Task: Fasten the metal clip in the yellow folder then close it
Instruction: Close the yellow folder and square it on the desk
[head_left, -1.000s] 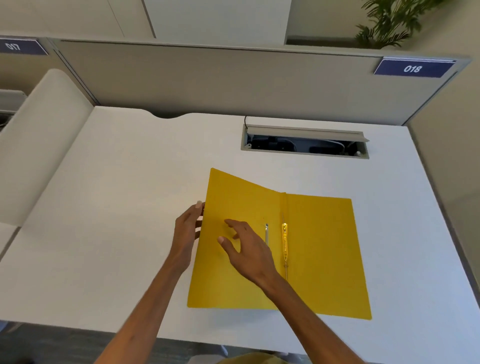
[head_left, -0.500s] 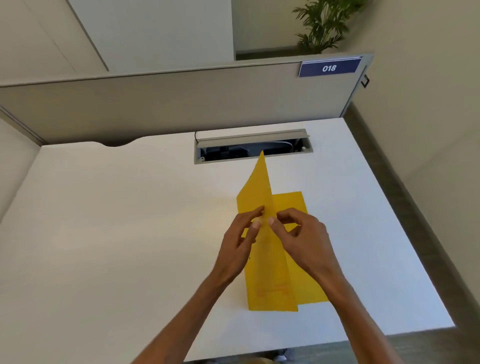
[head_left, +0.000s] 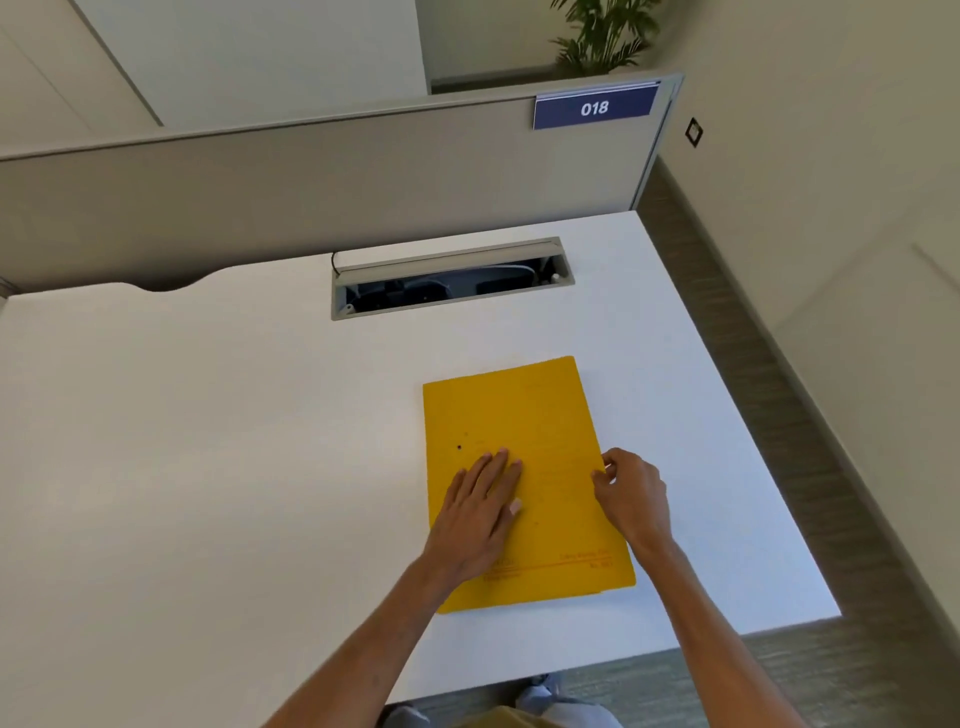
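The yellow folder (head_left: 524, 415) lies closed and flat on the white desk (head_left: 208, 441), its front cover up. The metal clip is hidden inside; only a small dark hole shows on the cover near the left edge. My left hand (head_left: 480, 514) rests palm down on the cover, fingers together and stretched out. My right hand (head_left: 631, 491) is at the folder's right edge, its fingertips curled and pinching that edge.
An open cable tray slot (head_left: 449, 280) is set into the desk behind the folder. A grey partition (head_left: 311, 176) with a blue "018" label stands along the back. The desk's right edge (head_left: 737, 415) drops to a floor strip beside a wall.
The front cover went from standing upright between my fingers to lying flat, so the folder is closed. My left hand moved onto the cover, my right to the right edge.
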